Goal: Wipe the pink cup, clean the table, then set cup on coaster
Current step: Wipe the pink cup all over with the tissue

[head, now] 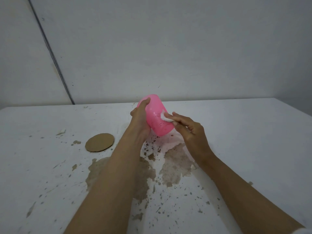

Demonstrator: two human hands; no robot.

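Observation:
The pink cup (157,115) is held tilted above the table, its mouth turned down toward me. My left hand (140,117) grips its left side, fingers wrapped over the far end. My right hand (187,129) pinches a small white cotton pad (166,117) and presses it against the cup's right side, where dark specks show on the plastic. A round brown cardboard coaster (100,142) lies flat on the table to the left of my left forearm, with nothing on it.
The white table (253,132) has worn brown patches and many dark specks under and around my arms. Bits of white debris (60,132) lie left of the coaster. A grey wall rises behind the table's far edge.

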